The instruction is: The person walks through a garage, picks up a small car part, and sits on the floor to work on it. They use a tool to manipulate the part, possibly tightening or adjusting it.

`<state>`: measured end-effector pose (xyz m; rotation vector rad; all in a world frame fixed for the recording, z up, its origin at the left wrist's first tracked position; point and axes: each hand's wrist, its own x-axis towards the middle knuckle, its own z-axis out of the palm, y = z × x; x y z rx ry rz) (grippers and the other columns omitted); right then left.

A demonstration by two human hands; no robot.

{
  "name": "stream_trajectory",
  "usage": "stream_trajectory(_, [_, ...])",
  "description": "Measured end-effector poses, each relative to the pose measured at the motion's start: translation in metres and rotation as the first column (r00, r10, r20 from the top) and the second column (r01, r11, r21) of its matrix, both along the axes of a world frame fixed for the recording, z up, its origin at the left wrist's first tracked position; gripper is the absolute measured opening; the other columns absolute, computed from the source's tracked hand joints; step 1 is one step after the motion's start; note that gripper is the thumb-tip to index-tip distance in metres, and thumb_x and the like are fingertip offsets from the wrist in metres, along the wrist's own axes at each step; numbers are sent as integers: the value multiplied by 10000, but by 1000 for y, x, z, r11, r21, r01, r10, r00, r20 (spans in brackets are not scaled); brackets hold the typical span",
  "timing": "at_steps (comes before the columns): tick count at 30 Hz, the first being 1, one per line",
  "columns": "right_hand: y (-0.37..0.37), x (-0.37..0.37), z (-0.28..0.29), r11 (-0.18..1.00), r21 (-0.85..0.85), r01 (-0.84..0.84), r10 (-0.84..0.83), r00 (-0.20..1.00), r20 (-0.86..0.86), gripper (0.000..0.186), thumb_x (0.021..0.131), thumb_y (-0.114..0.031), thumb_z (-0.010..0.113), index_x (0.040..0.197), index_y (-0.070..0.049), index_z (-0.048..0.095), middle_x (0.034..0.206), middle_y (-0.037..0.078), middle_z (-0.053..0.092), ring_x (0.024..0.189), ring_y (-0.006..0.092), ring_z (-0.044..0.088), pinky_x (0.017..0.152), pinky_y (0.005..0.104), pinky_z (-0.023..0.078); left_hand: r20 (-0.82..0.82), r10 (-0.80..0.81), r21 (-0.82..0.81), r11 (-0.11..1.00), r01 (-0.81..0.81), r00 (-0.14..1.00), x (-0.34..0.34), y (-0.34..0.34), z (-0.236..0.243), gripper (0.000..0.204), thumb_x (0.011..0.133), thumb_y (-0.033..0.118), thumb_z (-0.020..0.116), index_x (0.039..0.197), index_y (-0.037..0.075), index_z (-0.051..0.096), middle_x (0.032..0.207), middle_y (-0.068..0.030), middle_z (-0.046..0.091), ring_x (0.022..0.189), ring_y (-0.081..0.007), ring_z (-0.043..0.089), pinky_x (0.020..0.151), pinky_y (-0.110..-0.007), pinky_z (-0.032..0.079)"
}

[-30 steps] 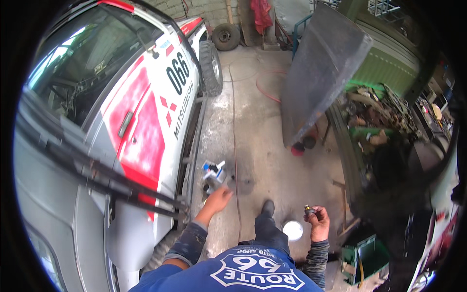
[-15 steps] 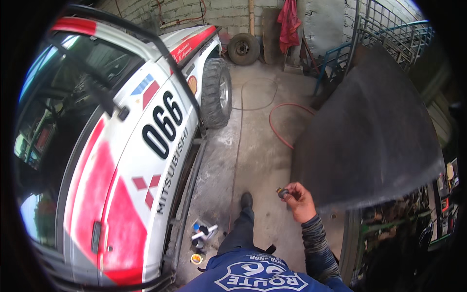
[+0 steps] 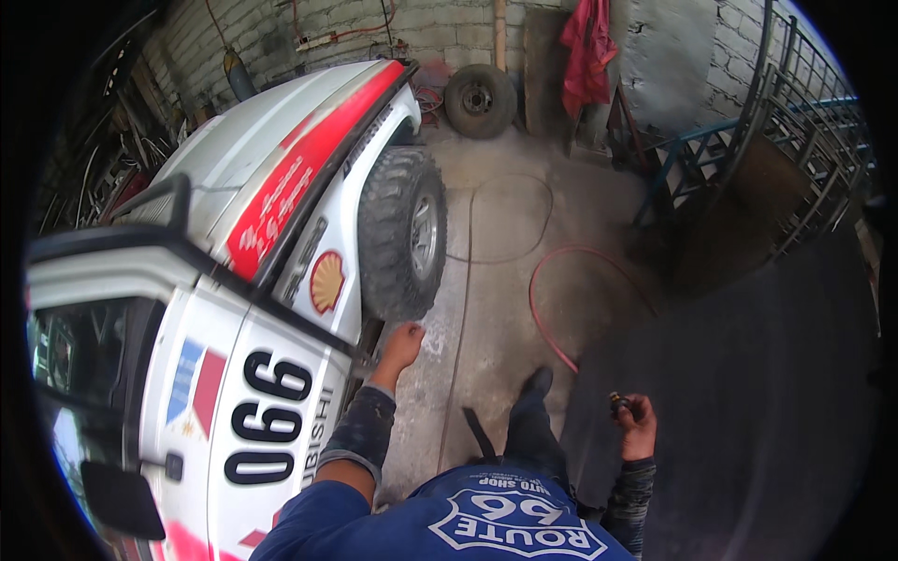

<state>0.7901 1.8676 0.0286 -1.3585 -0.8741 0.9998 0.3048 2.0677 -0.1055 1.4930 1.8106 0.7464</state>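
My left hand (image 3: pixel 403 344) hangs in front of the off-road vehicle's front tyre (image 3: pixel 402 234), beside its white front door (image 3: pixel 215 365). Its fingers are curled, and whatever they may hold is hidden. On the right, my right hand (image 3: pixel 638 428) is closed on a small metal fitting (image 3: pixel 619 404) with a brass-coloured part, over a large dark flat panel (image 3: pixel 748 374). My dark shoe (image 3: pixel 535 381) is on the concrete floor between vehicle and panel.
A red hose (image 3: pixel 547 332) and a thinner cord (image 3: pixel 466 299) lie on the floor ahead. A loose wheel (image 3: pixel 477 98) leans at the block wall, near a red cloth (image 3: pixel 589 65). Metal railings (image 3: pixel 795 131) and blue frames (image 3: pixel 673 159) stand at the right.
I have moved forward along the vehicle, so its front wheel and bonnet are nearer. My left hand has come back into view by the tyre; my right hand still holds the fitting.
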Motion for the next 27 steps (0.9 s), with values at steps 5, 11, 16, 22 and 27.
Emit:
stream_trajectory(5, [181,65,-46,995,-77,69,-72,997,-38,133,901,1,591,1012,-54,543,938,22,574,787,106,567,686,260,493,-18,-28,-78,997,27,999,61,144,-16,405,946,366,576,1144,21,648,1067,-211,689,1021,-364,653,872,-432,501])
stream_trajectory(11, [460,87,16,988,100,-116,117,993,0,155,908,49,559,1006,-69,536,950,-10,556,841,91,553,741,261,487,-380,-672,-650,683,333,636,22,100,-82,270,877,203,552,1049,63,707,986,-212,706,929,-379,675,839,-476,516])
stream_trajectory(16, [668,71,79,926,182,-331,325,944,63,136,926,-4,593,1022,-64,517,942,10,549,848,101,539,758,265,495,-266,137,-858,418,-299,954,22,97,-79,414,974,374,516,918,19,721,787,-150,697,729,-272,697,673,-434,508])
stream_trajectory(22, [876,15,34,896,127,-426,426,904,24,128,921,-15,616,966,-82,516,907,11,559,790,101,554,702,265,493,-202,206,-780,558,-285,957,35,276,-120,367,880,286,487,861,11,730,830,-178,709,797,-322,700,717,-441,502])
stream_trajectory(27, [1012,6,9,918,-2,-398,397,915,77,142,916,-2,584,991,-103,518,892,39,623,683,108,574,616,259,493,-86,-29,-548,836,-23,996,10,577,-164,472,841,437,576,1023,29,729,1068,-220,704,980,-356,682,802,-452,517])
